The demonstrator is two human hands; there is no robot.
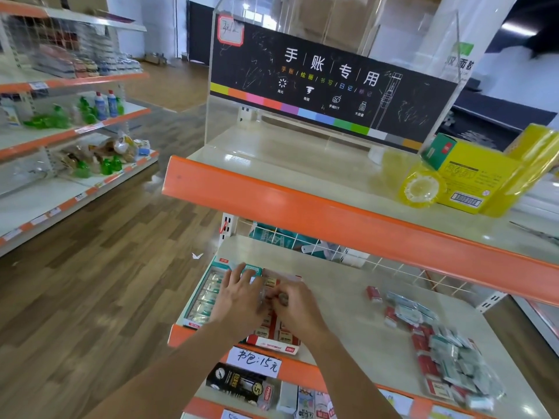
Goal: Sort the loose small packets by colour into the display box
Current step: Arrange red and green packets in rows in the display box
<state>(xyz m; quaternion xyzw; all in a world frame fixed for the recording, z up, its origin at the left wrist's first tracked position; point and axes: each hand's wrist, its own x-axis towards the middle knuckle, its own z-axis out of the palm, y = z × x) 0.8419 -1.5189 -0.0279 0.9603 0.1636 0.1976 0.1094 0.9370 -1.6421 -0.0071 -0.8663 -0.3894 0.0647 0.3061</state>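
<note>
Hands (266, 300) over display box (196, 297), green packets (208, 293) inside.

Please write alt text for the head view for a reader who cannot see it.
Both hands, left hand and right hand, meet over a display box of teal and red packets on a shop shelf. A loose pile of packets lies to the right.

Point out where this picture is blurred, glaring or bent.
Head view: motion blur smears both hands, left hand and right hand, over the display box; the loose packets are soft; glare spots the upper shelf; wide-angle bending curves the orange shelf edge.
</note>
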